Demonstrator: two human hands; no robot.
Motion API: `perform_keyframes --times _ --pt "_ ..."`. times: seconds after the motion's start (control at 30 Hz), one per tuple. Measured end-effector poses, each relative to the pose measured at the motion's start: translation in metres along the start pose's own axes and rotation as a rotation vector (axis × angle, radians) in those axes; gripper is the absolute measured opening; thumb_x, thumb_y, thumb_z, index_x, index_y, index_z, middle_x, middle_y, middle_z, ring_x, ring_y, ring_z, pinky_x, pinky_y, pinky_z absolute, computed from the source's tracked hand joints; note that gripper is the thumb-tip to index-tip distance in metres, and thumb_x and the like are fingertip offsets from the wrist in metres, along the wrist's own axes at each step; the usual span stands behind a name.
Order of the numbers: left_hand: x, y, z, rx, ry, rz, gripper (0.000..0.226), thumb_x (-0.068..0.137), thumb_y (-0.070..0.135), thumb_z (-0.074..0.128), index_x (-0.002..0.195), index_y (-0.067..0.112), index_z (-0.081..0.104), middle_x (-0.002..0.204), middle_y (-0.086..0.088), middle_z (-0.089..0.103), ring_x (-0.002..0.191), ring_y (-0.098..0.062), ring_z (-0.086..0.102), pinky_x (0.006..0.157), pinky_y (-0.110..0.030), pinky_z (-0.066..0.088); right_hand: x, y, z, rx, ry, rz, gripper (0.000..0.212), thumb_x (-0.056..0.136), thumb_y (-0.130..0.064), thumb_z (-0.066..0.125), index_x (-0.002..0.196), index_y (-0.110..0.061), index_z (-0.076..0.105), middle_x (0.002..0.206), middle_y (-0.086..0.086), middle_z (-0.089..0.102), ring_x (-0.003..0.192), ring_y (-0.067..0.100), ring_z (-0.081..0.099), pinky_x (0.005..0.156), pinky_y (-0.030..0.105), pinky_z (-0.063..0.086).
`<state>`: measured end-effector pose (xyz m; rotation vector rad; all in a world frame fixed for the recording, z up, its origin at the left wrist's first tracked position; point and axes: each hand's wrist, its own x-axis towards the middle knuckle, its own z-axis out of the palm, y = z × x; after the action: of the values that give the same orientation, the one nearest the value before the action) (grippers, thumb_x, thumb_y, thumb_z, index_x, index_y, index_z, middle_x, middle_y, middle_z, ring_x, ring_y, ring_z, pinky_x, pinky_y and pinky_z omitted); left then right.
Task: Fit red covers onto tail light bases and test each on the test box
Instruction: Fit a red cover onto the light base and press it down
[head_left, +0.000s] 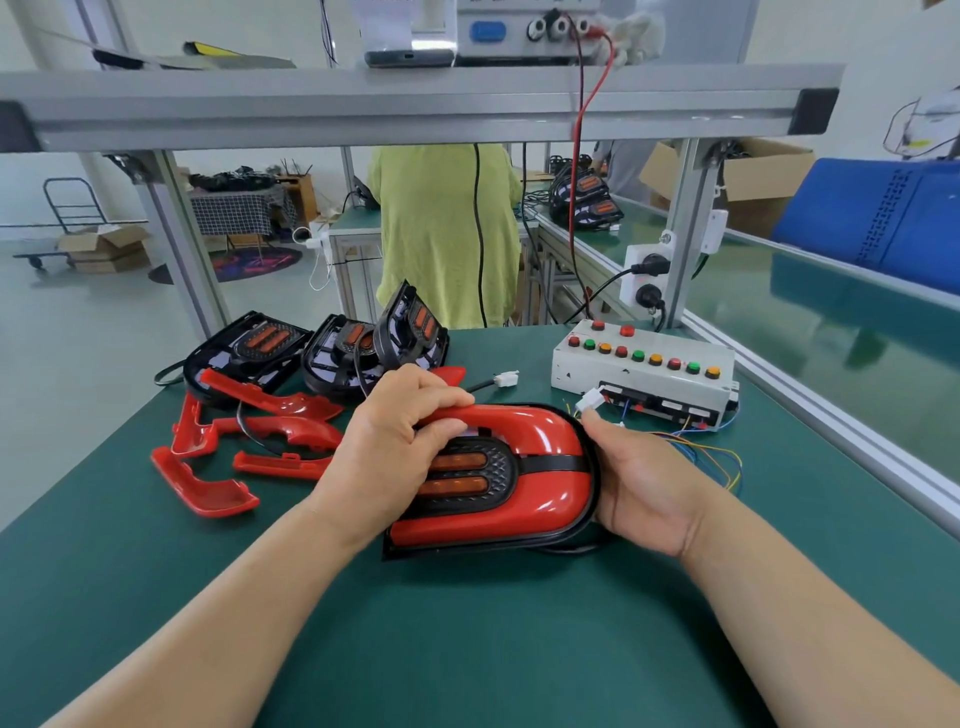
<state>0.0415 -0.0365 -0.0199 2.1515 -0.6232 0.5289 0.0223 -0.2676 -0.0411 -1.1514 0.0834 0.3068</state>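
A tail light (540, 483) with a red cover on its black base lies tilted in front of me on the green mat (467, 649). My left hand (395, 447) grips the cover's upper arm, thumb on top and fingers curled under it. My right hand (644, 488) holds the light's rounded right end, and its fingertips pinch a white connector (589, 402). The grey test box (644, 366) with red, green and orange buttons sits at the right rear. Three bare black bases (317, 348) stand at the rear left. Several loose red covers (249, 447) lie on the left.
A second white plug (506, 379) on a black cable lies behind the light. Coloured wires (711, 457) trail from the test box. An aluminium frame (415, 104) spans overhead, its post (685, 234) carrying sockets. A person in a yellow-green shirt (447, 228) stands beyond the table.
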Motion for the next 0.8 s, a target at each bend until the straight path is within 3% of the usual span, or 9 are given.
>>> perform_keyframes --times 0.13,0.37,0.57,0.8 --pt "0.001 -0.001 -0.001 0.004 -0.006 0.005 0.024 0.091 0.01 0.069 0.111 0.022 0.072 0.104 0.014 0.058 0.11 -0.005 0.054 0.095 -0.008 0.037 -0.004 -0.002 0.003 -0.027 -0.031 -0.007 0.05 0.097 -0.048 0.041 0.119 -0.012 0.069 0.12 0.012 0.07 0.104 0.025 0.071 0.076 0.036 0.06" --pt "0.001 0.0 0.001 0.008 -0.008 0.001 0.023 0.091 0.009 0.068 0.112 0.019 0.072 0.106 0.009 0.055 0.111 -0.006 0.053 0.096 -0.008 0.036 -0.006 -0.003 0.007 -0.078 -0.032 -0.023 0.055 0.086 -0.05 0.051 0.12 -0.011 0.069 0.12 0.013 0.07 0.11 0.028 0.068 0.086 0.039 0.059" --pt "0.002 0.002 0.003 -0.01 -0.009 0.008 0.023 0.091 0.008 0.068 0.112 0.014 0.074 0.104 0.007 0.055 0.109 -0.009 0.057 0.097 -0.016 0.042 -0.003 0.001 0.012 -0.112 0.01 -0.042 0.054 0.079 -0.047 0.065 0.114 -0.007 0.071 0.112 0.017 0.073 0.097 0.029 0.072 0.077 0.039 0.061" --pt "0.001 0.001 0.003 -0.043 -0.019 -0.021 0.021 0.092 0.01 0.067 0.111 0.018 0.071 0.105 0.008 0.056 0.111 -0.011 0.056 0.099 -0.027 0.046 0.001 0.005 0.017 -0.125 0.084 -0.086 0.052 0.068 -0.039 0.079 0.11 -0.009 0.072 0.105 0.019 0.074 0.087 0.032 0.072 0.078 0.046 0.061"
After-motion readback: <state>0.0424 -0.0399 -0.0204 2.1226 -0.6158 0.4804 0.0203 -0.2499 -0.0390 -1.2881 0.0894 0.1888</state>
